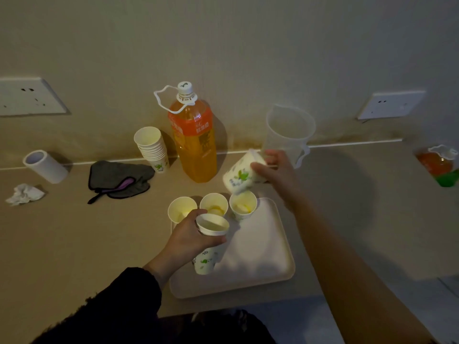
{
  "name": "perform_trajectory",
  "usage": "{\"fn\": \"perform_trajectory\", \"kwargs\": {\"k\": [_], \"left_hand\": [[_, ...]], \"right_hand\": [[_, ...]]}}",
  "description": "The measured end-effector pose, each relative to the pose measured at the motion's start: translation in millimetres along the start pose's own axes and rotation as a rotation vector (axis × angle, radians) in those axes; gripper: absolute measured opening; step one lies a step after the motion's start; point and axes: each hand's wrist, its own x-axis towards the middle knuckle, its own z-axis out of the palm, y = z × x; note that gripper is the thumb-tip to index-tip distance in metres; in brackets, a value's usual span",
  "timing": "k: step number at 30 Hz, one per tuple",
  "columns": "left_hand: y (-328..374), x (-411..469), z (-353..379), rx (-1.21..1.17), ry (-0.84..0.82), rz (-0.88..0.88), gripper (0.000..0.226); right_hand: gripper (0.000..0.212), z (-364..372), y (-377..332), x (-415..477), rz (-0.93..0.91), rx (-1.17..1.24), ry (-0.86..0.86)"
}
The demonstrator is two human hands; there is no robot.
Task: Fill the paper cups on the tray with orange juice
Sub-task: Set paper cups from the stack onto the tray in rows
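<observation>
**A:** Where does the filling stand?

**B:** On the table (pixel 74 244), the white tray (pixel 260 256) carries three paper cups (pixel 214 206) along its far edge, barely filled. The orange juice bottle (pixel 196 145) stands capped beyond them.

**A:** And the hands?

**B:** The right hand (pixel 275 170) has its fingers gripping a tilted cup (pixel 239 176) over the far-right cup (pixel 242 206), seemingly pouring into it. The left hand (pixel 191 239) has its fingers wrapped round another cup (pixel 206 261) above the tray's near left. Next, probably: level the tilted cup and set both down.

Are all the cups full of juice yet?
Not yet. Three cups at the back of the tray each hold a little juice. The left hand grips a fourth cup that looks empty; the right hand holds a tilted cup above them. Left: filling them from the capped bottle.
</observation>
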Motion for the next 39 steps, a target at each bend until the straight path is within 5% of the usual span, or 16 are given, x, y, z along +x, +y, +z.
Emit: {"fn": "perform_trajectory", "kwargs": {"k": [3,8,16,32,39], "left_hand": [[2,-1,0,-0.004,0.007,0.006,0.064],[5,-2,2,-0.011,-0.018,0.037,0.057],[5,0,3,-0.018,-0.016,0.031,0.064],[2,0,-3,0.045,0.024,0.017,0.067],[1,1,-2,0.057,0.013,0.008,0.068]], "right_hand": [[0.080,-25,6,9,-0.016,-0.268,0.231],[0.082,-43,41,5,0.093,-0.685,0.152],[0.091,-33,88,-3,0.159,-0.774,-0.044],[0.084,-24,99,13,0.039,-0.778,-0.070],[0.097,-25,102,17,0.080,-0.778,-0.130]]}}
